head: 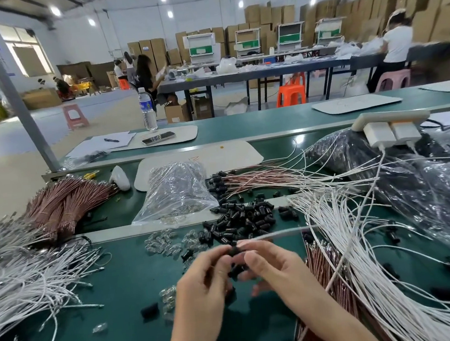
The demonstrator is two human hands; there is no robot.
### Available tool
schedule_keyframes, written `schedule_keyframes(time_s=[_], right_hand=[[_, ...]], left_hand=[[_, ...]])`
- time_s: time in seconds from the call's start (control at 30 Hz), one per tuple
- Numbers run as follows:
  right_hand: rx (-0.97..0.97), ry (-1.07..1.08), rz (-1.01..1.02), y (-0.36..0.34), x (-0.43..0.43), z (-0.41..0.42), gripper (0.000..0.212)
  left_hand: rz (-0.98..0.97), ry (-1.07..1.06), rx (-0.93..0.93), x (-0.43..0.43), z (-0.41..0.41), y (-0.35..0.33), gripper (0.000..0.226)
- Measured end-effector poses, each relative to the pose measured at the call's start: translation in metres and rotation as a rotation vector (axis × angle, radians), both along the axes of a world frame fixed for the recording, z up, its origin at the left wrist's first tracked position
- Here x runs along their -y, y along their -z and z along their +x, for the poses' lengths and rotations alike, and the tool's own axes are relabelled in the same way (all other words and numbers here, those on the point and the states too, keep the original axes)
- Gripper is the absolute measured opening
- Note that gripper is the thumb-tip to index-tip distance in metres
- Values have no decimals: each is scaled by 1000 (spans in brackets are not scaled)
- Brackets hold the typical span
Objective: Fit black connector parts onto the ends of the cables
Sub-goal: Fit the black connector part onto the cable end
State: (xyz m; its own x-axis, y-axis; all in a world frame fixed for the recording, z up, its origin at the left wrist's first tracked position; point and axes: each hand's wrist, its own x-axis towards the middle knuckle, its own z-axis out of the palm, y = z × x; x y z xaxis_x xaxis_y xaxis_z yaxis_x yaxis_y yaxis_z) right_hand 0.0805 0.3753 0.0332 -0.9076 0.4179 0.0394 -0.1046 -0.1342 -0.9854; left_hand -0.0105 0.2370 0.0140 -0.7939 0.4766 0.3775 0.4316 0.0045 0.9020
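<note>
My left hand (202,285) and my right hand (277,269) meet over the green mat, fingertips together. Between them sits a small black connector part (235,250). My right hand pinches the end of a white cable (279,233) that runs off to the right, and more black parts (235,271) show under its fingers. A pile of loose black connector parts (245,218) lies just beyond my hands. Small clear parts (167,241) are scattered to the left of that pile.
White cables (22,277) heap at the left, brown cable bundles (64,202) behind them. White and brown cables (365,266) spread at the right. A clear bag (173,191), a dark plastic bag (411,180) and a power strip (389,121) sit beyond. Other people work at far tables.
</note>
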Motion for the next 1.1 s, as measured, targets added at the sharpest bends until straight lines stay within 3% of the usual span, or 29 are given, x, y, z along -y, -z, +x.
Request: schedule_keyframes(time_s=[0.13,0.23,0.33,0.47,0.7,0.9,1.1], right_hand=[[-31,112,-31,0,-2,-2,23],[-54,188,-151,0,-7,-1,28],[-52,225,-282,0,-11,-2,36],[-41,207,-368,2,-14,-4,29],[-17,151,-340,2,-11,-5,25],[-4,114,-308,2,-10,-6,34],[-25,101,-325,2,-9,-6,35]], left_hand=[[-84,73,-90,-6,8,4,22],[-82,22,-80,-5,5,5,31],[-85,-5,-83,-2,2,7,22],[-112,-19,-100,-2,0,8,15],[-97,1,-75,-2,-1,8,13],[-101,9,-73,-1,-1,7,9],[-123,-14,-98,-2,0,9,24]])
